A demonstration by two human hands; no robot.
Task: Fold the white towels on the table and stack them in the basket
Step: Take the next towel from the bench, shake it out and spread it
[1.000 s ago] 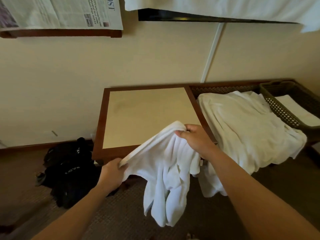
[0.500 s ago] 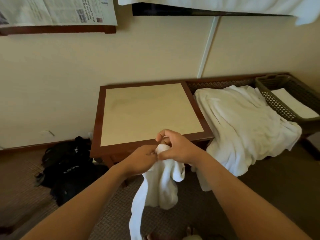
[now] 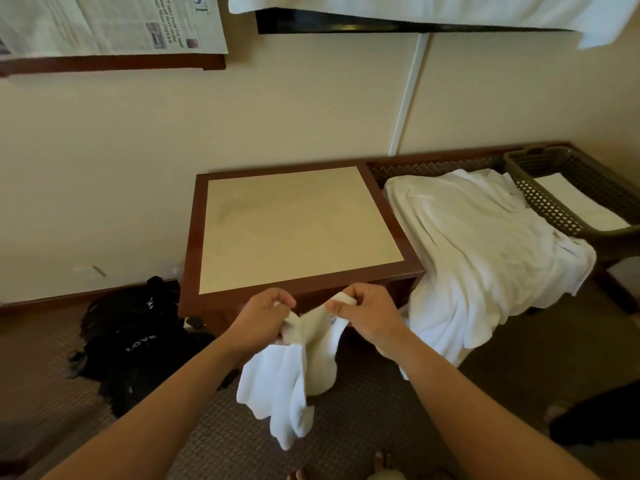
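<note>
Towel [image 3: 294, 368] is hanging just in front of the wood-framed worktop [image 3: 301, 282], above brown carpet [image 3: 363, 427]. Left hand [image 3: 261, 317] and right hand [image 3: 369, 315] are each pinching its top edge, fingers curled.

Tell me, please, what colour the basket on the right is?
The laundry basket is dark olive-brown with lattice walls, seen in the head view.

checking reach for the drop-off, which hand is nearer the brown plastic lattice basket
Right. The right hand grips the white towel on the side toward the brown plastic lattice basket; the left hand is farther left.
</note>
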